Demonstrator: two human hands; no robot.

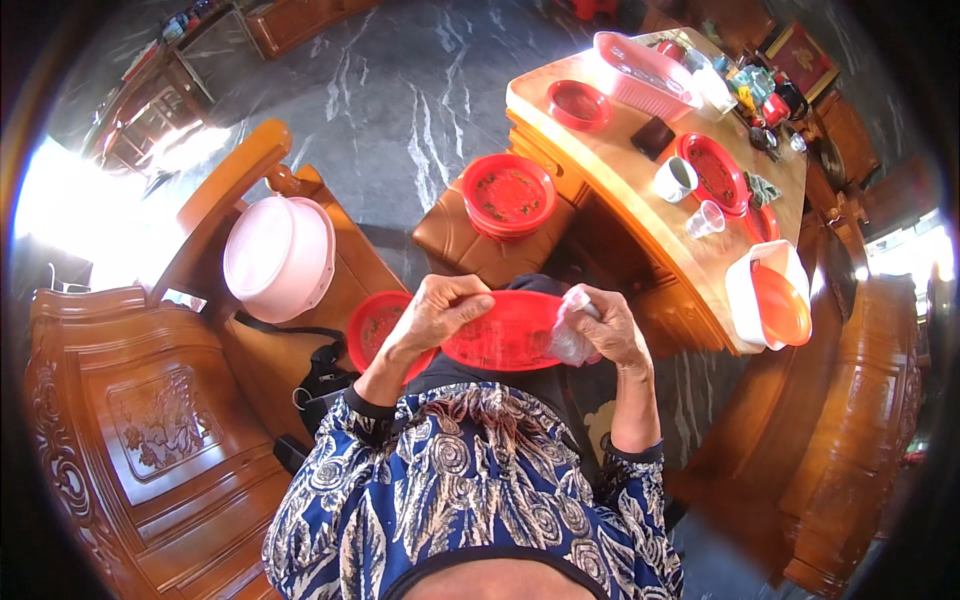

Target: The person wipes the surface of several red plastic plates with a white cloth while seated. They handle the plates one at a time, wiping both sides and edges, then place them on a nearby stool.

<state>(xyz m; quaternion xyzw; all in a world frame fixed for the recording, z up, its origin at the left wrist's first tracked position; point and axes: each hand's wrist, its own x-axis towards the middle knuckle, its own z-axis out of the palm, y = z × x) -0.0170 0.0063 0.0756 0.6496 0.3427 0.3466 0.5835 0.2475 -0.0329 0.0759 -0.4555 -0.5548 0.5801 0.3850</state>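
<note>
Over my lap a red plastic dish (pixel 500 335) is held up, tilted. My left hand (pixel 440 312) grips its left rim, thumb on top. In my right hand (pixel 612 328) is a crumpled white cloth or tissue (pixel 574 330), pressed against the dish's right edge; the fingers behind it are partly hidden. Another red dish (pixel 378 325) lies beside my left wrist, partly covered by the hand. Just ahead, a stack of red dishes (pixel 508 195) with dark bits in the top one sits on a brown padded stool (pixel 445 240).
At left, a pink round tub (pixel 280 258) rests on a wooden bench (pixel 350 250). The table (pixel 570 135) at right bears a pink basket (pixel 645 75), red dishes (pixel 712 170), a white mug (pixel 675 180), a clear cup (pixel 706 219) and a white container (pixel 745 290) with an orange bowl (pixel 780 305).
</note>
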